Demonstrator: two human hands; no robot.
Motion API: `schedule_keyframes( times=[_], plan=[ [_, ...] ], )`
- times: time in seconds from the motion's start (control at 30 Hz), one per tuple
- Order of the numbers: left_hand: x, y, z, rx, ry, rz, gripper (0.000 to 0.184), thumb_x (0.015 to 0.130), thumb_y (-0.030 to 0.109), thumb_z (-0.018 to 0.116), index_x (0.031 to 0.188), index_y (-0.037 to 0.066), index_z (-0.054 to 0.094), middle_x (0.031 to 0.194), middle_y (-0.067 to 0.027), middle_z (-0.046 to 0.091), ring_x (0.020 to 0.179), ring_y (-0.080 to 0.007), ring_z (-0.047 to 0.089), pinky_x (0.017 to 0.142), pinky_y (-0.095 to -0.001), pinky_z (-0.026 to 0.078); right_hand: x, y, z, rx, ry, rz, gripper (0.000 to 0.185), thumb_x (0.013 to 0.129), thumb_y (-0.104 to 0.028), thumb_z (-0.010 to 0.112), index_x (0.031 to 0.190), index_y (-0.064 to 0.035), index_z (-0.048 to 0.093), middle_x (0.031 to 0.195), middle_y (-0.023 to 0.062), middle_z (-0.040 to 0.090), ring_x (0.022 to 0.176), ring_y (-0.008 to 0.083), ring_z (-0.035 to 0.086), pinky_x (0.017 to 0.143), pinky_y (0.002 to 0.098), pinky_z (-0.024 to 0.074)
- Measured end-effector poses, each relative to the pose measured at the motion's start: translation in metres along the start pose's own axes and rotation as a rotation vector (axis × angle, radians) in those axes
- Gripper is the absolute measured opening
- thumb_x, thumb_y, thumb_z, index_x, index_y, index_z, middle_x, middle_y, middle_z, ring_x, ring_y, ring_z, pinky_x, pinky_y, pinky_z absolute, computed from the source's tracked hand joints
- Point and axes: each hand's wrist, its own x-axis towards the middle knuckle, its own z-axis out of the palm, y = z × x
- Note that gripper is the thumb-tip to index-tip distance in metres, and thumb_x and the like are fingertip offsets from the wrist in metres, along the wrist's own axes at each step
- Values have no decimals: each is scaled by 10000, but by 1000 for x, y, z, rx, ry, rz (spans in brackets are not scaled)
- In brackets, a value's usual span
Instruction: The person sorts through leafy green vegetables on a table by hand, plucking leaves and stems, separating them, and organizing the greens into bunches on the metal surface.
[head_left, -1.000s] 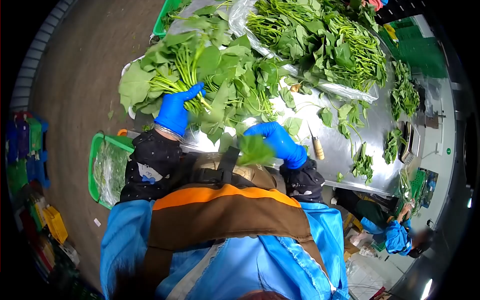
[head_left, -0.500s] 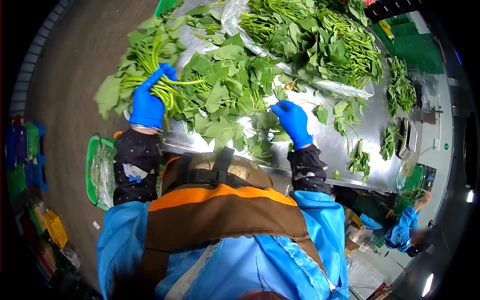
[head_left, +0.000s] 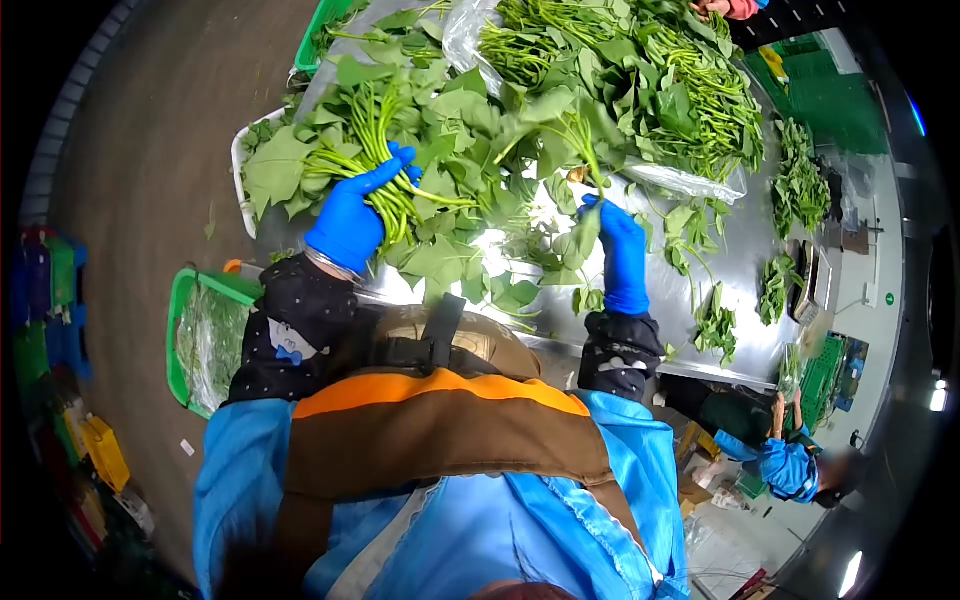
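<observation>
My left hand (head_left: 358, 210), in a blue glove, is closed round a bunch of leafy green stems (head_left: 385, 130). Its leaves point away from me and to the left, and the cut stems stick out to the right. My right hand (head_left: 618, 235), gloved too, pinches a small sprig of leafy greens (head_left: 580, 140) by its stems; the leaves are smeared by motion. Between and beyond my hands, loose leafy greens (head_left: 450, 225) lie spread on the metal table (head_left: 690, 330).
A large heap of greens (head_left: 640, 90) rests on clear plastic (head_left: 690, 180) at the back. Smaller clumps (head_left: 800, 175) lie to the right. A green crate (head_left: 185, 330) with plastic stands at the left. A co-worker (head_left: 790, 465) handles greens at the lower right; another person's hand (head_left: 712, 8) shows at the top.
My left hand has moved right with its bunch, over the table. My right hand has picked up a sprig and shifted slightly right. Another person's hand has come into view at the top.
</observation>
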Motion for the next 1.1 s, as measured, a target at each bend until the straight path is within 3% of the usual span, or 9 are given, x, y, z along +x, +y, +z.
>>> schedule_keyframes(
  times=[0.23, 0.33, 0.37, 0.47, 0.57, 0.67, 0.93, 1.0, 1.1],
  plan=[
    [4, -14, 3, 144, 5, 15, 354, 802, 72, 563, 1135, -17, 484, 1037, -109, 584, 933, -209, 562, 830, -304, 436, -7, 4, 17, 36, 70, 103, 305, 865, -226, 485, 1015, 21, 583, 913, 61, 608, 794, 120, 565, 717, 230, 434],
    [0, -12, 2, 147, 19, -10, 361, 801, 75, 565, 1141, -13, 483, 1034, -111, 585, 934, -207, 561, 824, -300, 437, -16, -23, -6, 551, -65, -23, 352, 889, -309, 467, 1022, 7, 543, 678, -8, 499, 612, 90, 462, 623, 216, 387],
    [-1, -16, 3, 160, 11, 18, 362, 795, 72, 575, 1137, -14, 490, 1024, -103, 586, 915, -201, 567, 808, -294, 443, -18, -25, -5, 384, 144, -43, 401, 900, -339, 446, 1071, 20, 499, 694, -21, 465, 617, 75, 424, 623, 205, 362],
    [0, -31, 12, 225, -30, 30, 365, 785, 68, 590, 1128, -11, 494, 1002, -88, 588, 890, -192, 574, 795, -288, 448, -13, -15, 16, 451, -26, -163, 398, 902, -333, 443, 1093, 14, 483, 782, -17, 480, 677, 74, 442, 648, 199, 367],
    [0, -48, 22, 186, -70, 1, 345, 766, 19, 601, 1098, -2, 509, 976, -73, 585, 867, -176, 570, 796, -277, 446, -36, -6, 68, 748, 71, 52, 342, 889, -291, 474, 1118, -36, 480, 954, 11, 522, 809, 121, 490, 717, 249, 411],
    [1, -55, 25, 170, -262, -22, 365, 781, -15, 562, 1138, 0, 486, 1034, -88, 574, 940, -184, 554, 855, -294, 430, -50, -5, 114, 62, 24, -25, 291, 885, -237, 464, 930, 10, 609, 835, 59, 611, 738, 92, 540, 676, 232, 426],
    [-8, -44, 25, 190, -224, -26, 364, 792, 18, 573, 1144, -11, 485, 1014, -81, 589, 915, -175, 570, 816, -268, 440, -43, 19, 111, -27, -214, 165, 230, 825, -223, 588, 802, -2, 649, 737, 44, 624, 622, 96, 542, 572, 235, 427],
    [-4, -48, 19, 272, -165, 42, 359, 775, 14, 597, 1120, -7, 498, 990, -75, 585, 895, -170, 567, 804, -274, 447, -38, 16, 105, -434, -54, -15, 164, 775, -182, 642, 779, -17, 643, 688, 69, 608, 611, 93, 538, 555, 240, 428],
    [-1, -48, 17, 333, -117, 72, 361, 767, 8, 606, 1113, 7, 499, 986, -62, 573, 886, -164, 557, 792, -269, 450, -36, 10, 103, -123, 69, -177, 149, 710, -83, 691, 829, -22, 625, 742, 63, 603, 647, 109, 562, 597, 240, 453]
  ],
)
